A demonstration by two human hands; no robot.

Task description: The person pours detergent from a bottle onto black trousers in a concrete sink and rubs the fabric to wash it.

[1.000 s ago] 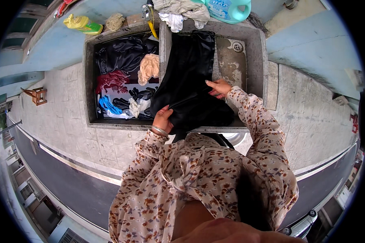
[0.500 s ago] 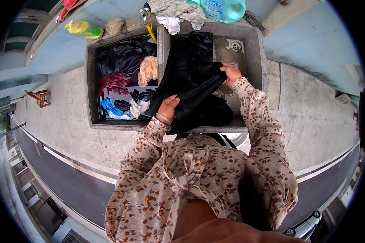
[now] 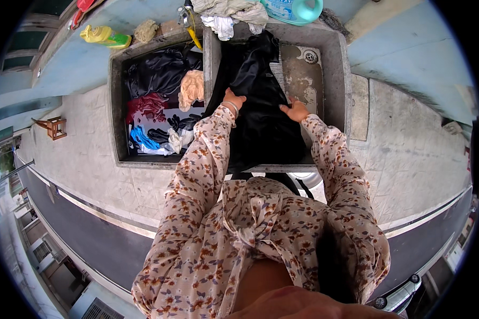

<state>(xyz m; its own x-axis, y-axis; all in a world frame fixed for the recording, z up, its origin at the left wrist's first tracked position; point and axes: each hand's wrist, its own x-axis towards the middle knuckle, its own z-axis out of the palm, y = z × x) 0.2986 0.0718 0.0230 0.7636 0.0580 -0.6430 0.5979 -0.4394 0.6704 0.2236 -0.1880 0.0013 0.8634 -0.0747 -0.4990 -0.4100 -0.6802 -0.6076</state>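
Note:
A black, smooth-looking garment (image 3: pixel 261 119) lies spread lengthwise in the right basin, reaching from its back wall to the front edge. My left hand (image 3: pixel 233 101) is closed on the cloth at the garment's left side, beside the divider, its thumb pointing inward. At the right edge of the garment, my right hand (image 3: pixel 296 110) grips the cloth, thumb on top; its other fingers are partly hidden. Part of a pale ridged board (image 3: pixel 277 72) shows from under the cloth.
The left basin (image 3: pixel 113 114) holds dark clothes (image 3: pixel 157 72), a maroon cloth (image 3: pixel 148 108), a peach cloth (image 3: pixel 191 89) and small blue, black and white pieces. Along the back ledge are a yellow bottle (image 3: pixel 105 36), a tap (image 3: pixel 185 18), crumpled light cloths (image 3: pixel 234 11) and a teal jug (image 3: pixel 303 10). A drain (image 3: pixel 310 56) shows at right.
My hands have moved forward, the left one also to the right, and they are closer together. The bunched, lifted garment now lies flatter and straighter in the basin.

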